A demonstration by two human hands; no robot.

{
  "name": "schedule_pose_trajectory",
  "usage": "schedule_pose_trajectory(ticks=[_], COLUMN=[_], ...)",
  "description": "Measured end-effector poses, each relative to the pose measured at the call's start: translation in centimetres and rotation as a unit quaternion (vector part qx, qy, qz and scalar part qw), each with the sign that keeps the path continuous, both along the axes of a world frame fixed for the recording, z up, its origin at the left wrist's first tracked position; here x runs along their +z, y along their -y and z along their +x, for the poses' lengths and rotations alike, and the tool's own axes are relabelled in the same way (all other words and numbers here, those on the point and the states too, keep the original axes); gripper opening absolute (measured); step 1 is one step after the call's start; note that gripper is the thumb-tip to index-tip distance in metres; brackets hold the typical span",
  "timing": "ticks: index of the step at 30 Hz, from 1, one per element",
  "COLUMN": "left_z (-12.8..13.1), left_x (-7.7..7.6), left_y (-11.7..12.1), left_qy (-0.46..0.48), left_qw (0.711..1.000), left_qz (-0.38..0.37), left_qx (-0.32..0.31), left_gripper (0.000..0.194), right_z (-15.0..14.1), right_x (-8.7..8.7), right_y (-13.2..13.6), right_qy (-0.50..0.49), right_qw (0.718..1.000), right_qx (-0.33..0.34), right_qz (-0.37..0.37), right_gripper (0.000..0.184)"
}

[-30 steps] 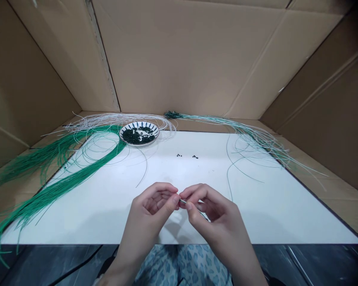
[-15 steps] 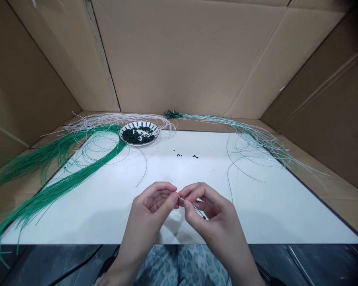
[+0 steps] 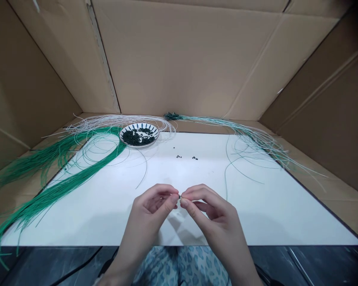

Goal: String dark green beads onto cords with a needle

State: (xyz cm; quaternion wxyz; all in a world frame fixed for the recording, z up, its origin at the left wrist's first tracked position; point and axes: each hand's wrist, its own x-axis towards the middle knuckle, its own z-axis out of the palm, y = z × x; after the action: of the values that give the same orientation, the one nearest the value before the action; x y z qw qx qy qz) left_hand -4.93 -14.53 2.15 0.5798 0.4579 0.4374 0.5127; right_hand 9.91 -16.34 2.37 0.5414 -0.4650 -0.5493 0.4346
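"How are the hands posed?"

"I have the left hand on the near side of the plate and the right hand nearer me too, farther right of it. Both are above the table, fingertips almost meeting, the other fingers curled. Each is narrowed to a thumb-and-finger pinch: left on a dark bead, right on a strand just beside it. I can't tell whether the bead is threaded."

"What's in the plate?"

"I see many dark beads, thickest toward its left, some white showing through. A few loose beads lie right of it."

"And the strand?"

"It's nearer me than the plate and to its right. I get only a short stretch, running roughly crosswise, its left end slightly higher. Green wires lie left of the plate."
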Motion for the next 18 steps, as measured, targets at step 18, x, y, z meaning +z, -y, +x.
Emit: schedule_pose_trajectory(ticks=[18], left_z=[1.6], left_x=[-0.5], left_y=[0.4], left_qy=[-0.141], left_qw=[0.985], left_qz=[0.091], left_qx=[-0.036], left_gripper=[0.018], right_z=[2.0], right_x=[-1.2], right_y=[0.6], right_qy=[-0.122], right_qw=[0.988], right_qx=[-0.005], right_qz=[-0.094], right_gripper=[0.016])
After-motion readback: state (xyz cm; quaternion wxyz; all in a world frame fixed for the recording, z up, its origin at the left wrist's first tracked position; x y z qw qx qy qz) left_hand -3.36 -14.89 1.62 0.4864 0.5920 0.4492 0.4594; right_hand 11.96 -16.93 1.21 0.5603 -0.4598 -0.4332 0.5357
